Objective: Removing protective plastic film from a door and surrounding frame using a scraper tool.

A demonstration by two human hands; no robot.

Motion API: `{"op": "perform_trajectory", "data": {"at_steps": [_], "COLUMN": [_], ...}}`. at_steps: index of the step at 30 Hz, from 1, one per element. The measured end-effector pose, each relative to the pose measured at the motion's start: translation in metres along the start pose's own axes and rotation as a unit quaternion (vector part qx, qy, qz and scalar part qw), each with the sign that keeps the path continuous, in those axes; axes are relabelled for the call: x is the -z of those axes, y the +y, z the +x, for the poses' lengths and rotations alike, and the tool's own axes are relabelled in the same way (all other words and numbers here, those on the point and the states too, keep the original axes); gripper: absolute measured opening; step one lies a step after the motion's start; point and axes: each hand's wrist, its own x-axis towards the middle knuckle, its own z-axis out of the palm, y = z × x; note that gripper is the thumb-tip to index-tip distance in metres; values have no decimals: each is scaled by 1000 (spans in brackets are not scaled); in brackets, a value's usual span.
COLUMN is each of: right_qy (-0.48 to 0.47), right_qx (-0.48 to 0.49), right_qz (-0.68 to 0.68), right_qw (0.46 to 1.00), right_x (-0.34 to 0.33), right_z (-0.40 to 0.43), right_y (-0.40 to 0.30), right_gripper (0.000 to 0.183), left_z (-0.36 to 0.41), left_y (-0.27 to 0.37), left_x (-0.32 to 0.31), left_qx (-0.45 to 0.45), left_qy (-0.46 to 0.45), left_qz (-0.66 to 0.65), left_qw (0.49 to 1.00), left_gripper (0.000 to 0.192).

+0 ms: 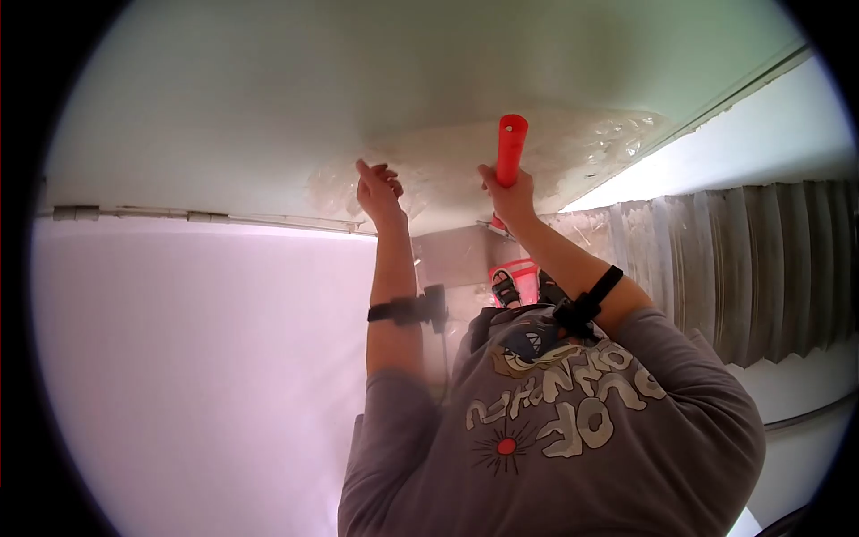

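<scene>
My right hand [513, 198] is closed around the red handle of a scraper [512, 151]. The handle's hollow end points up, and a narrow pale blade edge shows below my fist. My left hand [380, 191] is raised close to a pale panel [235, 134] that looks like a door. Its fingers are loosely curled and apart, with nothing visible in them; whether they touch the panel I cannot tell. Between and beyond both hands, a wrinkled, glossy patch of clear film [456, 158] spreads over the panel's surface.
Below, a sandalled foot [504, 287] is on or over a red stool-like object [530, 278]. What looks like grey stairs [725, 268] runs off to the right. A white wall [201, 349] rises at left. Metal hinges [76, 213] line the panel's edge. Black straps [406, 309] circle my forearms.
</scene>
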Motion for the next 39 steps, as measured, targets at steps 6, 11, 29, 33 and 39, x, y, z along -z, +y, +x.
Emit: {"op": "perform_trajectory", "data": {"at_steps": [6, 11, 29, 33, 39], "right_qy": [5, 11, 0, 23, 71], "right_qx": [-34, -9, -47, 13, 57], "right_qz": [11, 19, 94, 164, 46], "right_qw": [999, 1000, 995, 986, 995], "right_x": [-5, -7, -67, -88, -93], "right_z": [-3, -4, -9, 6, 29], "right_y": [0, 0, -35, -29, -23], "right_gripper": [20, 19, 18, 18, 19], "left_z": [20, 20, 41, 60, 63], "left_y": [3, -7, 12, 20, 15], "left_x": [-12, -3, 41, 40, 41], "left_qx": [-33, -47, 35, 80, -7], "left_qy": [-121, -142, 69, 19, 1], "left_qz": [2, -27, -88, -40, -158], "left_qw": [992, 988, 993, 996, 987], "left_gripper": [27, 29, 47, 54, 29]}}
